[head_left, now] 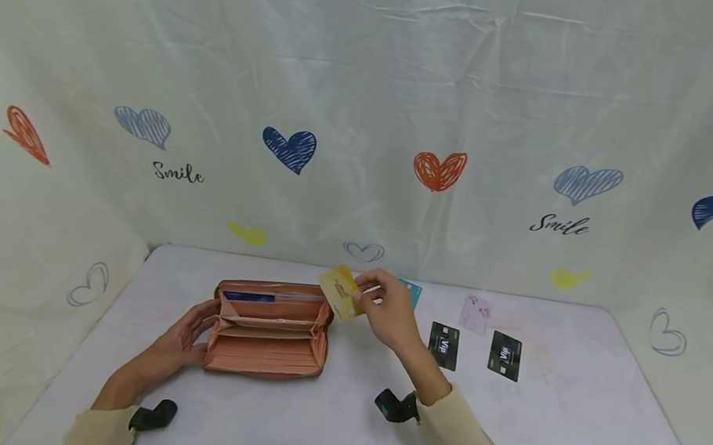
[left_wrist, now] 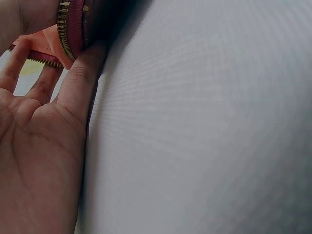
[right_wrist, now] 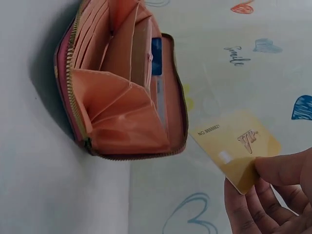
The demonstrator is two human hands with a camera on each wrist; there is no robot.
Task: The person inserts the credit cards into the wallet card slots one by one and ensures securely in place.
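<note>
Head view: white table (head_left: 318, 438); wallet (head_left: 265, 365), salmon-coloured, unzipped and spread, lying toward the table's back-left corner, a blue card (head_left: 248, 297) in its rear pocket. Left hand (head_left: 178, 338) grips the wallet's left end. Right hand (head_left: 389, 312) pinches a yellow card (head_left: 339, 291) over the wallet's back-right corner, card tilted. Toward the back edge, right of the wallet: teal card (head_left: 414, 294), partly hidden behind the right hand, then pink card (head_left: 476, 313). Nearer the front edge than these, two black "Vip" cards (head_left: 505, 356), side by side and apart. Behind the back edge, a pale curtain (head_left: 378, 99) printed with hearts and "Smile".

Left wrist view: wallet's brass-toothed zip edge between thumb and fingers; one finger lies close along the tabletop. Part of the grip runs out of frame.

Right wrist view: yellow card held between thumb and fingers at one corner; "NO.88888821" legible, pale chip patch. Opposite corner just beside the wallet's zip edge; contact cannot be told. Pleated side gusset and card slots visible.
</note>
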